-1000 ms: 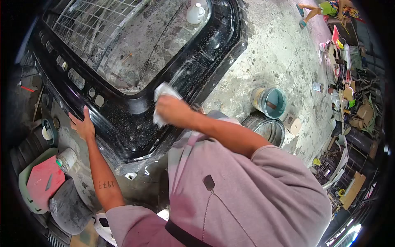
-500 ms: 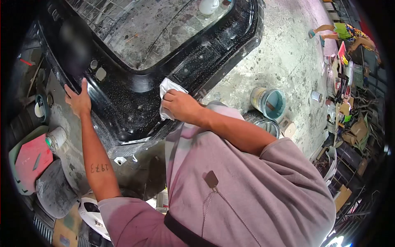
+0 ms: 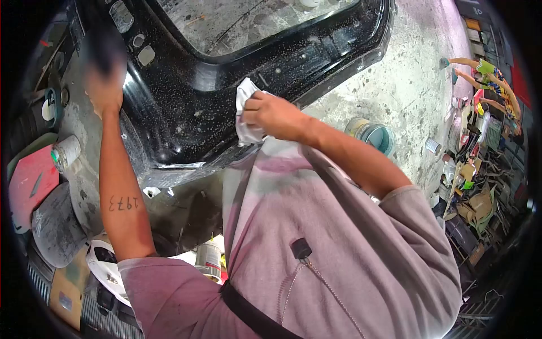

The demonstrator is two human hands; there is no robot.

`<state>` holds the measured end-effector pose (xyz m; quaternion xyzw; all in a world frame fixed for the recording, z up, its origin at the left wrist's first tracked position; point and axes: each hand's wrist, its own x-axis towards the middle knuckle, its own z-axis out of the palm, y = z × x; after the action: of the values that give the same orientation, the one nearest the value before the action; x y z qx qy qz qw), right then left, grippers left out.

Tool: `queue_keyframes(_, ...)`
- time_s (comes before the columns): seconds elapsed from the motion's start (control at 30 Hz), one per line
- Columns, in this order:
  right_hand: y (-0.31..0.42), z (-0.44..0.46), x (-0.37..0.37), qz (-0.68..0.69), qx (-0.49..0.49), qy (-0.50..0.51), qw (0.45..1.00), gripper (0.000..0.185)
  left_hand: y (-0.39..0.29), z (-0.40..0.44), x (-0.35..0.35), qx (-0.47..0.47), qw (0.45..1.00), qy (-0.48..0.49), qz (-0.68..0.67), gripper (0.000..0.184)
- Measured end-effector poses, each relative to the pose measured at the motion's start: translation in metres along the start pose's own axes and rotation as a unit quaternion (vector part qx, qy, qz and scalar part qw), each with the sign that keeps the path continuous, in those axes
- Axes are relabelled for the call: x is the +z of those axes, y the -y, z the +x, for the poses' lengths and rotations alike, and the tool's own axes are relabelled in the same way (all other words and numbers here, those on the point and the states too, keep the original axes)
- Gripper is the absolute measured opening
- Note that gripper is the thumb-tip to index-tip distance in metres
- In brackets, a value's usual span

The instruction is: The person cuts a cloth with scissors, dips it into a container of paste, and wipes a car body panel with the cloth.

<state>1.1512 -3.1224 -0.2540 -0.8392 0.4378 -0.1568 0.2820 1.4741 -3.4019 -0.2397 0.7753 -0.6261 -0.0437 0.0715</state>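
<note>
Concrete floor, grey and blotched, spreading past the black panel's outer edge. Item: one black panel, curved, pale-speckled, pierced by cutouts, lying in front of the torso; its support cannot be made out. Item: one white cloth, bunched, against the panel's near edge. Item: right hand, closed on the cloth. Item: left hand, well apart from the right, at the panel's left edge; fingers blurred, grip cannot be told. Beyond the panel's right side: a bucket, a small can and, farther off, another person. Off the panel's left side: a can with green at its mouth, a red piece.

Hazards, as judged: the cloth could snag on the panel's rim; the specks, if gritty, could scratch the black surface under rubbing; the panel could shift under uneven pressure if the left hand bears lightly.
</note>
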Motion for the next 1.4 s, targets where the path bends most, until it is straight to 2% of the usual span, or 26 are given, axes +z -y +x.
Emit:
queue_keyframes(0.03,-0.014,-0.012,-0.01,-0.008,-0.025,-0.01,1.0,0.016,0.0,0.001,0.002,-0.001,1.0,0.002,-0.001,0.111)
queue_keyframes(0.07,-0.041,-0.035,-0.014,-0.027,0.011,-0.034,0.999,0.021,-0.001,0.0,0.001,0.003,1.0,0.006,-0.001,0.112)
queue_keyframes(0.1,-0.052,-0.054,-0.034,0.037,0.166,-0.016,0.985,0.028,0.0,-0.001,-0.001,0.004,1.0,0.006,-0.001,0.112)
queue_keyframes(0.17,-0.091,-0.089,-0.072,-0.087,0.114,-0.035,0.989,0.034,0.001,-0.001,0.0,0.008,1.0,0.0,-0.011,0.111)
queue_keyframes(0.23,-0.087,-0.089,-0.073,-0.064,0.121,-0.076,0.988,0.027,-0.001,-0.004,-0.004,0.005,1.0,0.005,-0.015,0.11)
queue_keyframes(0.33,-0.035,-0.042,-0.012,0.018,0.154,-0.019,0.988,0.022,0.001,-0.005,-0.003,0.005,1.0,0.0,-0.01,0.111)
queue_keyframes(0.37,-0.01,-0.014,0.002,-0.105,0.022,0.046,0.993,0.021,-0.001,-0.005,-0.004,0.007,1.0,-0.002,-0.01,0.111)
queue_keyframes(0.4,0.007,0.007,0.044,0.171,0.083,-0.011,0.982,0.017,-0.001,-0.004,-0.004,0.005,1.0,0.0,-0.005,0.112)
queue_keyframes(0.43,0.031,0.029,0.056,0.007,-0.049,-0.063,0.997,0.016,-0.001,-0.005,-0.004,0.007,1.0,0.001,-0.012,0.112)
queue_keyframes(0.47,0.054,0.045,0.035,-0.001,-0.001,0.035,0.999,0.018,-0.001,-0.005,-0.006,0.007,1.0,-0.001,-0.012,0.112)
queue_keyframes(0.57,-0.008,-0.008,0.025,0.024,0.004,-0.019,1.0,0.027,-0.005,-0.003,-0.002,0.016,1.0,0.001,-0.015,0.112)
queue_keyframes(0.63,-0.061,-0.058,-0.03,-0.035,0.115,0.028,0.992,0.037,0.002,-0.002,-0.002,0.025,1.0,-0.007,-0.013,0.111)
queue_keyframes(0.67,-0.077,-0.075,-0.054,-0.063,0.112,0.033,0.991,0.035,0.002,-0.003,-0.004,0.026,0.999,-0.01,-0.018,0.11)
queue_keyframes(0.7,-0.079,-0.08,-0.071,-0.051,0.149,-0.037,0.987,0.027,0.003,-0.005,-0.005,0.019,0.999,0.0,-0.035,0.11)
queue_keyframes(0.77,-0.072,-0.066,-0.057,-0.046,0.131,-0.067,0.988,0.019,0.009,-0.003,0.001,0.032,0.999,-0.014,-0.026,0.111)
queue_keyframes(0.8,-0.056,-0.047,-0.038,-0.052,0.068,-0.036,0.996,0.014,0.009,-0.001,0.0,0.023,0.999,-0.005,-0.026,0.113)
queue_keyframes(0.83,-0.041,-0.035,0.003,-0.005,0.093,-0.048,0.994,0.014,0.008,-0.003,-0.001,0.015,0.999,0.007,-0.03,0.116)
queue_keyframes(0.87,-0.014,-0.009,0.027,-0.008,0.081,0.01,0.997,0.016,0.01,-0.002,0.0,0.018,0.999,0.009,-0.029,0.116)
queue_keyframes(0.9,0.019,0.019,0.042,-0.032,0.001,0.004,0.999,0.017,0.013,0.0,0.002,0.027,0.999,-0.001,-0.032,0.116)
queue_keyframes(0.93,0.044,0.038,0.064,0.035,-0.002,-0.027,0.999,0.016,0.014,-0.001,0.004,0.036,0.999,-0.01,-0.035,0.116)
queue_keyframes(1.03,0.068,0.057,0.053,0.018,-0.013,0.04,0.999,0.018,0.007,-0.004,-0.002,0.024,0.999,-0.001,-0.03,0.117)
queue_keyframes(1.1,0.034,0.027,0.032,0.0,-0.032,-0.016,0.999,0.018,0.012,0.001,0.003,0.021,0.999,-0.004,-0.025,0.118)
queue_keyframes(1.2,-0.001,-0.007,-0.008,0.025,0.074,-0.005,0.997,0.024,0.015,0.002,0.003,0.04,0.998,0.011,-0.054,0.121)
queue_keyframes(1.23,0.001,-0.009,-0.018,0.017,0.094,-0.012,0.995,0.023,-0.005,-0.011,-0.011,-0.001,0.999,0.005,-0.038,0.1)
queue_keyframes(1.3,0.017,-0.002,-0.007,-0.007,0.114,-0.006,0.993,0.019,-0.007,-0.015,-0.016,-0.005,0.999,0.009,-0.038,0.098)
queue_keyframes(1.4,0.071,0.019,0.048,0.007,0.107,-0.103,0.989,0.027,-0.007,-0.013,-0.015,-0.001,0.999,0.008,-0.035,0.097)
